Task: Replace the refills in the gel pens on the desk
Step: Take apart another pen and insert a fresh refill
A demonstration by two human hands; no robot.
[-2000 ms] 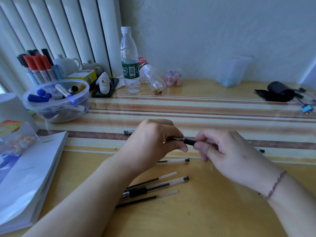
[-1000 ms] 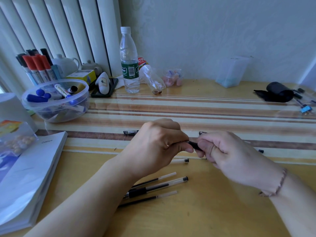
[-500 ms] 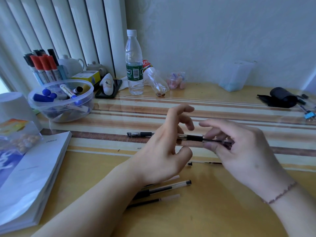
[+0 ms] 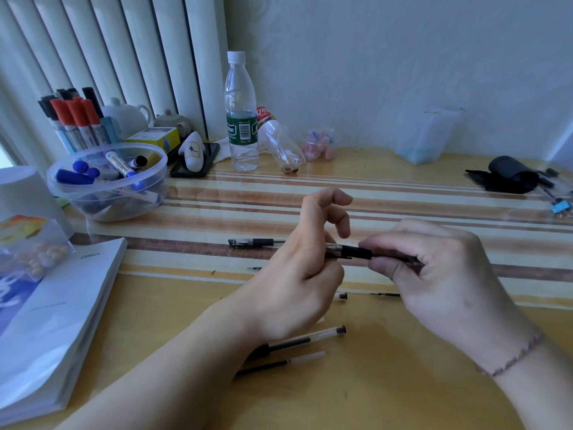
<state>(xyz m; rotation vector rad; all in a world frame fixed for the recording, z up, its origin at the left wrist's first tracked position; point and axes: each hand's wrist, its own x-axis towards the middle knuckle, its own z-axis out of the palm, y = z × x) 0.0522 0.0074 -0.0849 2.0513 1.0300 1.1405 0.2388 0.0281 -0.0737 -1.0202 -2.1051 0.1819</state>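
A black gel pen [image 4: 353,252] is held level above the desk between both hands. My right hand [image 4: 440,274] pinches its black grip end. My left hand [image 4: 305,274] holds its clear barrel end between thumb and lower fingers, with the index and middle fingers lifted off. Another black pen [image 4: 254,242] lies on the striped mat behind my left hand. A clear-barrelled pen [image 4: 305,339] and a loose refill [image 4: 279,363] lie on the desk near my left wrist. A thin refill [image 4: 384,294] lies under my right hand.
A clear bowl [image 4: 108,209] of markers stands at the left, with a white book [image 4: 55,324] in front of it. A water bottle [image 4: 241,113] and a lying empty bottle [image 4: 280,147] stand at the back. A black pouch [image 4: 508,178] lies far right.
My left hand opened its upper fingers and shifted its hold on the pen's barrel. Both hands rose a little with the pen. The camera tilted slightly.
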